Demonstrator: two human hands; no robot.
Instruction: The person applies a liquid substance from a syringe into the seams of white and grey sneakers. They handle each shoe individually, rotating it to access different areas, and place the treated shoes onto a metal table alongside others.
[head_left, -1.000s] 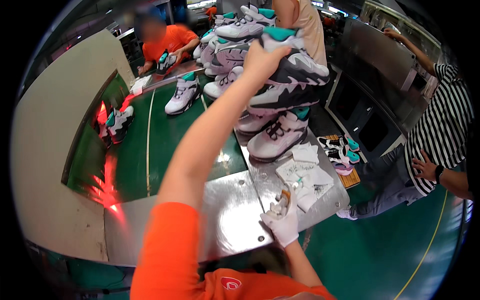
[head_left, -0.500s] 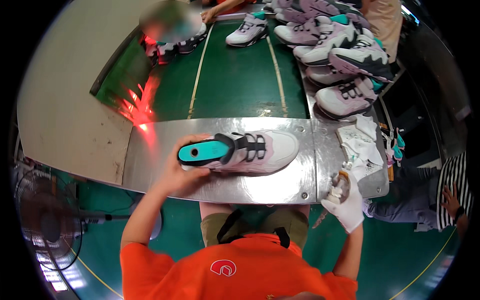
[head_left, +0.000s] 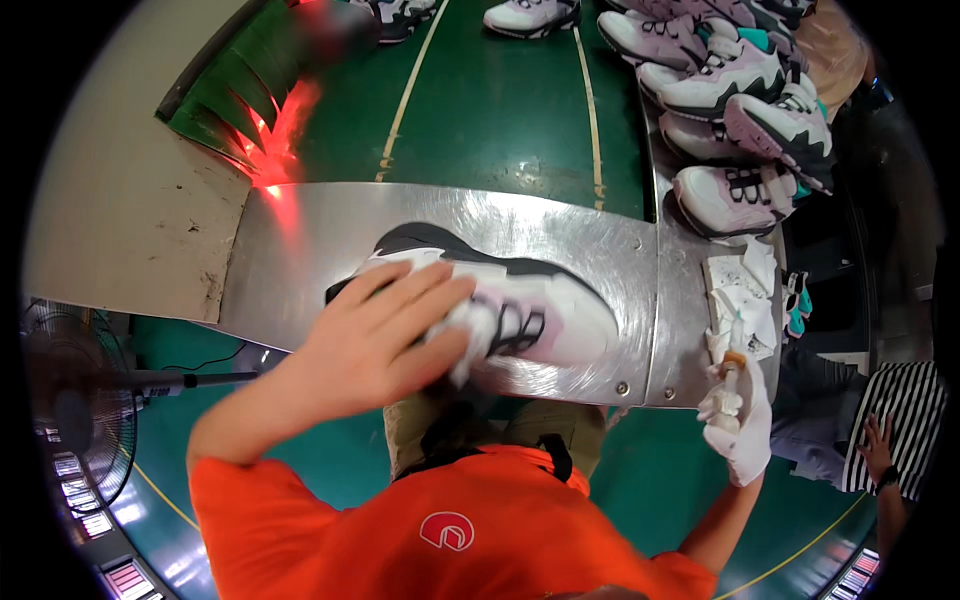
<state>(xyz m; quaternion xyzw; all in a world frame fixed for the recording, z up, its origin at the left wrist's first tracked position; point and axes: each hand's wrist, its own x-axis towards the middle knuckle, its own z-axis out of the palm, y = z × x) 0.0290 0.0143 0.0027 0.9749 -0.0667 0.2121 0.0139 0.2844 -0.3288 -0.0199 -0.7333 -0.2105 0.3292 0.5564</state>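
A white and pale-pink sneaker (head_left: 570, 325) with black lace loops lies tilted on its side on the metal worktop (head_left: 310, 225), its dark sole edge facing away from me. My bare left hand (head_left: 385, 325) grips its heel end from above, fingers across the side; motion smears them. A blurred white patch beside the fingers cannot be made out. My right hand (head_left: 745, 430), in a white glove, is at the worktop's right front edge. It is closed around a small tan-ended, whitish thing (head_left: 732, 385) of unclear kind, close to white cloths (head_left: 740, 290).
A green conveyor belt (head_left: 490, 120) with pale lines runs beyond the worktop, carrying another sneaker (head_left: 530, 17). More sneakers (head_left: 735, 195) are piled at the right. Red light glows by the green strip curtain (head_left: 235, 100). A fan (head_left: 80, 400) stands left; a person in stripes (head_left: 900, 420) is right.
The sneaker has rolled from upright onto its side, hiding its teal insole. My left hand has shifted from behind the heel to over its side. The view has moved as well.
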